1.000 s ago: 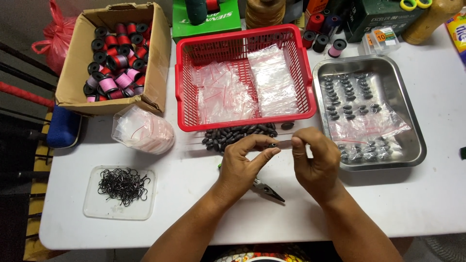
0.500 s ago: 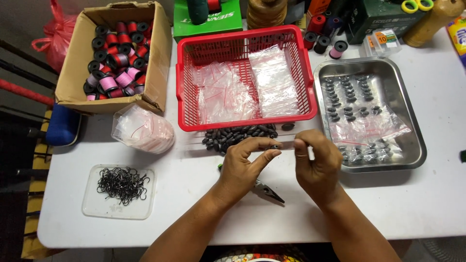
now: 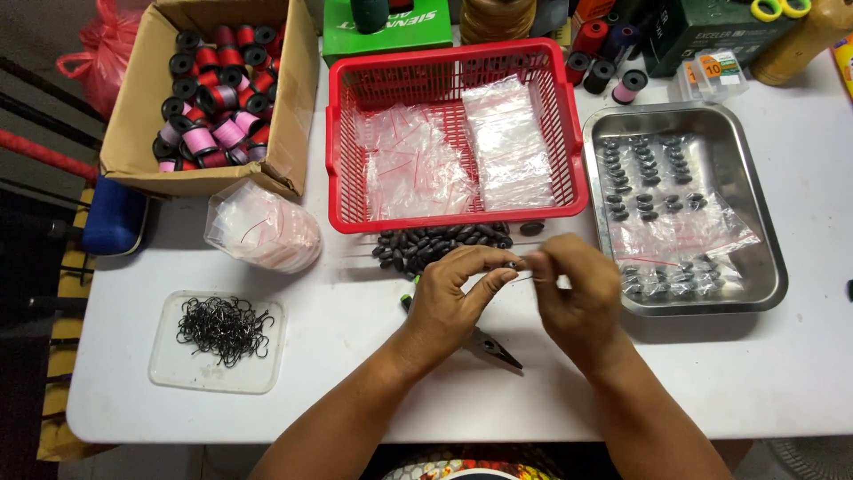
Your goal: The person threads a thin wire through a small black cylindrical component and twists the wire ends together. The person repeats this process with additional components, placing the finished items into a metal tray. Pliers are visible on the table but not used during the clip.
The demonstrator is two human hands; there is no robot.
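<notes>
Crowding white table (image 3: 355, 391): basket (image 3: 342, 151), tray (image 3: 773, 258), possibly hooks (image 3: 222, 329).

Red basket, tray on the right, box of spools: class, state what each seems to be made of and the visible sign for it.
Red basket: apparently moulded plastic, uniform glossy red, slotted lattice walls.
Tray: metal, probably stainless steel; grey, shiny, with soft reflections and a rolled rim.
Box: brown corrugated cardboard, matt, with folded flaps.

A white desk (image 3: 355, 391) fills the view under even light; dark floor (image 3: 35, 267) shows along its left edge.
</notes>
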